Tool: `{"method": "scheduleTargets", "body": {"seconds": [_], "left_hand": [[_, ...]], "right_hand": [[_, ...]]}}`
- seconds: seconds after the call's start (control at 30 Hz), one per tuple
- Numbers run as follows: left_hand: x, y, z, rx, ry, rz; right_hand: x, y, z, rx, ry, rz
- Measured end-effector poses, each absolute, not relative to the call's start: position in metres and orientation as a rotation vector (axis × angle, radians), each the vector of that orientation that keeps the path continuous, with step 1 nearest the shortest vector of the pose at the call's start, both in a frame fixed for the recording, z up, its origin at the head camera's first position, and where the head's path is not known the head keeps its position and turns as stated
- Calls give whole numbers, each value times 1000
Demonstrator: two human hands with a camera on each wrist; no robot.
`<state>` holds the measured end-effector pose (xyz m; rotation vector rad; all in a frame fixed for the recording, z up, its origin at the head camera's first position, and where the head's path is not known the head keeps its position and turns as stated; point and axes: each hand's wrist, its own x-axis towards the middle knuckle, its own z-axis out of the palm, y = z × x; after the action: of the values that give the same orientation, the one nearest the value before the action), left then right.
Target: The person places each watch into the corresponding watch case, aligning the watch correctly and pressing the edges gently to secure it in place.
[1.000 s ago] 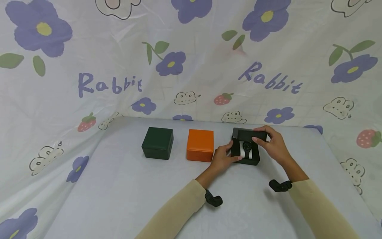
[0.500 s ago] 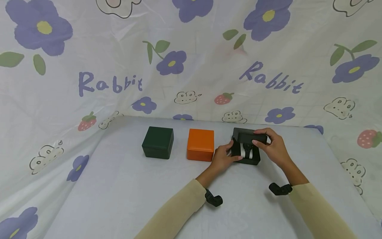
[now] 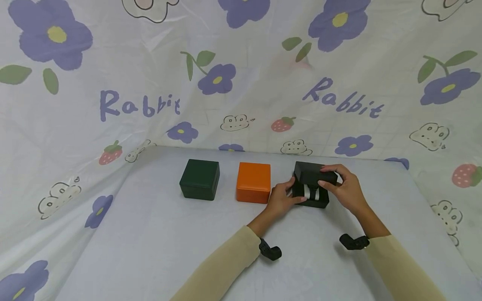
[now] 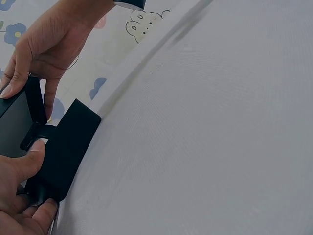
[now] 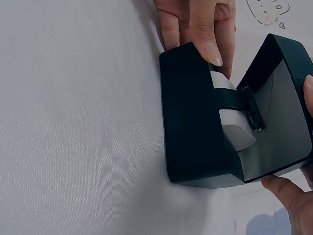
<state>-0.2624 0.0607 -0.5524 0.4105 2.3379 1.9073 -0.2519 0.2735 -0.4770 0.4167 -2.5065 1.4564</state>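
Observation:
A black watch box (image 3: 310, 203) stands on the white cloth at the right, its lid (image 3: 310, 172) tilted partway down over the base. Inside, a black wristwatch (image 5: 231, 99) wraps a white cushion (image 5: 237, 128), best seen in the right wrist view. My left hand (image 3: 280, 198) grips the left side of the base, thumb over its front rim. With my right hand (image 3: 347, 186) I hold the lid by its right end, thumb in front and fingers on top. The watch face is mostly hidden under the lid in the head view.
An orange box (image 3: 253, 182), closed, stands just left of my left hand. Farther left is a closed dark green box (image 3: 199, 179). Behind the table hangs a printed white cloth (image 3: 241, 75) with flowers and rabbits.
The black lid has swung from upright down and forward, with my right hand on it, covering more of the watch. My left hand stays on the base.

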Motion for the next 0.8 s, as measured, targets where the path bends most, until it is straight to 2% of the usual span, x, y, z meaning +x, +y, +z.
{"method": "scheduleTargets", "body": {"seconds": [0.8], "left_hand": [[-261, 60, -548, 404, 2337, 1909]], "right_hand": [[-244, 274, -483, 392, -2571, 1346]]}}
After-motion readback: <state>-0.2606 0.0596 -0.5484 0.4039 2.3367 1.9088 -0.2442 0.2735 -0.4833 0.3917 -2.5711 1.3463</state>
